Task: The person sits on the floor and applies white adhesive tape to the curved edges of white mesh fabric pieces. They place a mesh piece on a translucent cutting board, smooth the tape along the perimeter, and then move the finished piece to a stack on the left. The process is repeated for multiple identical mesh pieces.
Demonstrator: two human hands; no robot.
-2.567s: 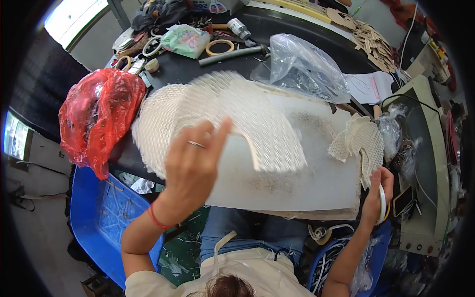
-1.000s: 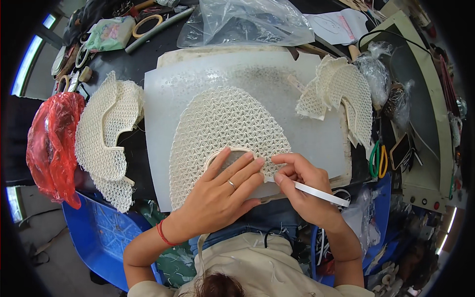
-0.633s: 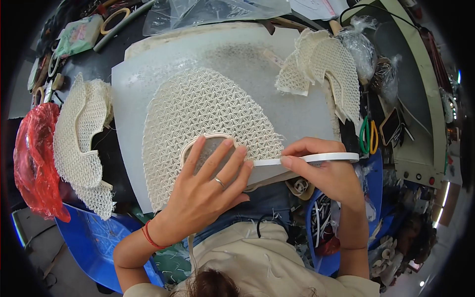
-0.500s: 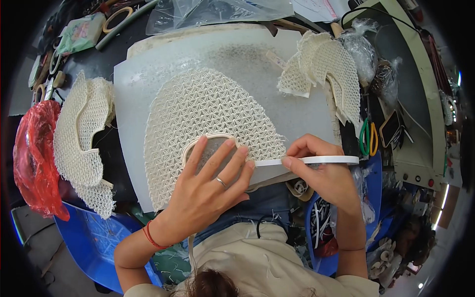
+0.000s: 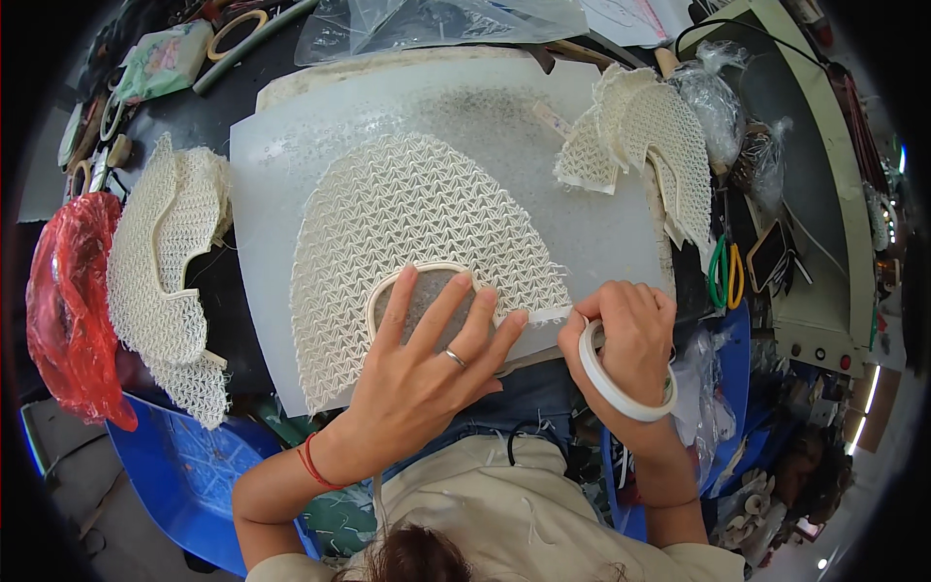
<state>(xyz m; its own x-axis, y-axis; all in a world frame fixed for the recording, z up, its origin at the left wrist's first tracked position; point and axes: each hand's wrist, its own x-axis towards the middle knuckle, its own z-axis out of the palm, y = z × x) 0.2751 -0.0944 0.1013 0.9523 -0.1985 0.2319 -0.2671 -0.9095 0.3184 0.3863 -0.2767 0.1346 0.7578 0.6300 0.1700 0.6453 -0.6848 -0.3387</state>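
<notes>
A cream openwork woven piece (image 5: 417, 204), rounded at the top, lies flat on a translucent sheet (image 5: 621, 252). A corded edge (image 5: 436, 266) borders its curved cutout. My left hand (image 5: 422, 354) rests on it, fingers spread over the cutout and lower edge. White tape (image 5: 550, 315) runs along the lower right edge, partly under my left fingertips. At the end of that strip, my right hand (image 5: 630, 335) is closed, with a narrow roll of white tape (image 5: 613, 393) hanging round its fingers. Whether the strip still joins the roll is hidden.
More woven pieces lie at left (image 5: 145, 281) and upper right (image 5: 669, 136). A red plastic bag (image 5: 73, 310) is at far left. Scissors with green and yellow handles (image 5: 725, 274) lie at right. Blue bins (image 5: 194, 466) sit below the table edge.
My right hand has turned over into a fist and the tape roll has swung down below it. The tape strip now lies along the woven edge. My left hand has barely moved.
</notes>
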